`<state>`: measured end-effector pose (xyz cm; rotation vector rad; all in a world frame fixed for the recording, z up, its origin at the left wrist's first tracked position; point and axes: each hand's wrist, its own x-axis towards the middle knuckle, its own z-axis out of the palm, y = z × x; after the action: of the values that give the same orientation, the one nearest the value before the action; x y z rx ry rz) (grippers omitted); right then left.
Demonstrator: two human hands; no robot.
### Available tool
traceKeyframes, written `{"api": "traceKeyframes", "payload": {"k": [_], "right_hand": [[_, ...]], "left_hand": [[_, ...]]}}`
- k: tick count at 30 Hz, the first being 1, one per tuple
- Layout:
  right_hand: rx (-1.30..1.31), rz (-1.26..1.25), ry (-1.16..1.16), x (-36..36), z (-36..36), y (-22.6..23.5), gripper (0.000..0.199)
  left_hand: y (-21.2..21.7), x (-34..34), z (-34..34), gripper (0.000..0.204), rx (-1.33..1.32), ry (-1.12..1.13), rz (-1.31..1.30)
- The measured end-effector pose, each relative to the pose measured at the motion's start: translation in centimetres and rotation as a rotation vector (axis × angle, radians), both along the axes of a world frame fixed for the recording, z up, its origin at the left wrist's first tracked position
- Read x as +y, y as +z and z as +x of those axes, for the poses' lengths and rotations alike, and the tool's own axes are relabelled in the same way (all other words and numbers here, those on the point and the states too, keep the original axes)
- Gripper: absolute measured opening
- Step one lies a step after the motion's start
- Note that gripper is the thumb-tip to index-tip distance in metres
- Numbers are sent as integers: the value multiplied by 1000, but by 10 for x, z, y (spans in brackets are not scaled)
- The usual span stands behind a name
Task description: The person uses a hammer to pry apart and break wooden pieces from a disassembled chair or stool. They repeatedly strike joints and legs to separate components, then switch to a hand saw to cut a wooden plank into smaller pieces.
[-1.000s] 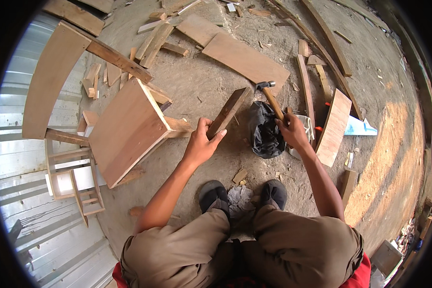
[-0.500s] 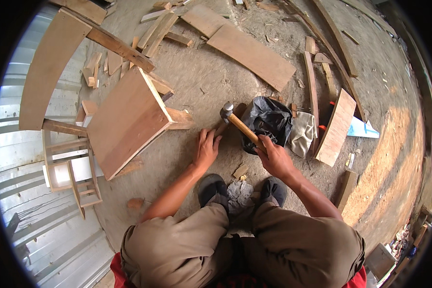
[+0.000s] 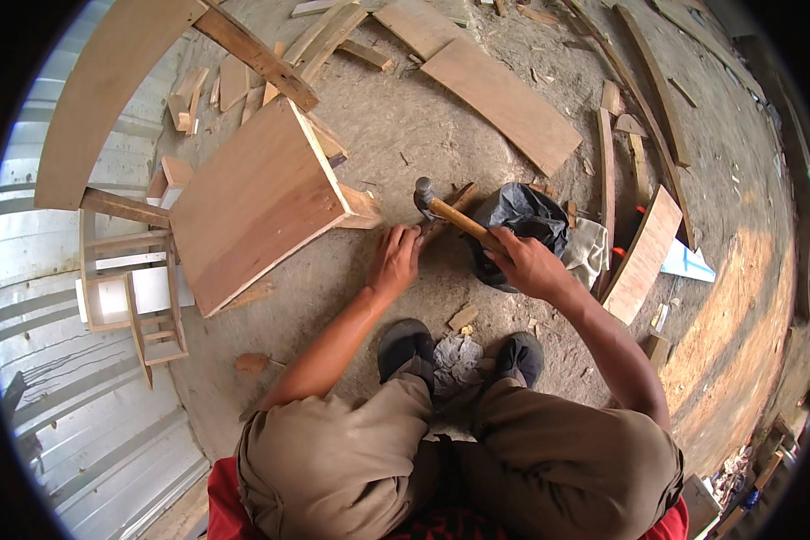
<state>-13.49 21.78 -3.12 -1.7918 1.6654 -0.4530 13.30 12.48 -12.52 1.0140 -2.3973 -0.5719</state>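
My right hand (image 3: 524, 263) grips the wooden handle of a hammer (image 3: 448, 212), whose metal head hangs low over the dirt floor. My left hand (image 3: 396, 259) presses down on a narrow strip of wood (image 3: 452, 205) lying on the ground, which runs up under the hammer. Just left of both hands stands a tilted plywood box panel (image 3: 252, 202) with a small block at its near corner. A black plastic bag (image 3: 524, 216) sits right behind my right hand.
Plywood boards (image 3: 504, 99), strips and offcuts lie scattered on the dirt floor ahead. A leaning board (image 3: 643, 254) stands at the right. A curved plank (image 3: 108, 90) and a small wooden frame (image 3: 130, 288) sit at the left by corrugated metal sheeting. My shoes (image 3: 405, 346) are below my hands.
The wood strip that my left hand held raised now lies flat on the ground. The hammer swung from upright at the right down and leftward over the strip.
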Motion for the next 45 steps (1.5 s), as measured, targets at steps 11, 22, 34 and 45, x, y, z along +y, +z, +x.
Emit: {"api": "traceKeyframes", "payload": {"k": [11, 22, 34, 45], "right_hand": [[248, 73, 353, -77, -26, 41, 35], [633, -48, 718, -82, -29, 48, 24], [653, 185, 825, -146, -27, 60, 13], [853, 217, 961, -232, -17, 39, 12]], "left_hand": [[4, -10, 8, 38, -92, -11, -30], [-13, 8, 22, 54, -283, 83, 63], [6, -2, 16, 62, -291, 37, 200], [12, -5, 14, 56, -269, 13, 318]]}}
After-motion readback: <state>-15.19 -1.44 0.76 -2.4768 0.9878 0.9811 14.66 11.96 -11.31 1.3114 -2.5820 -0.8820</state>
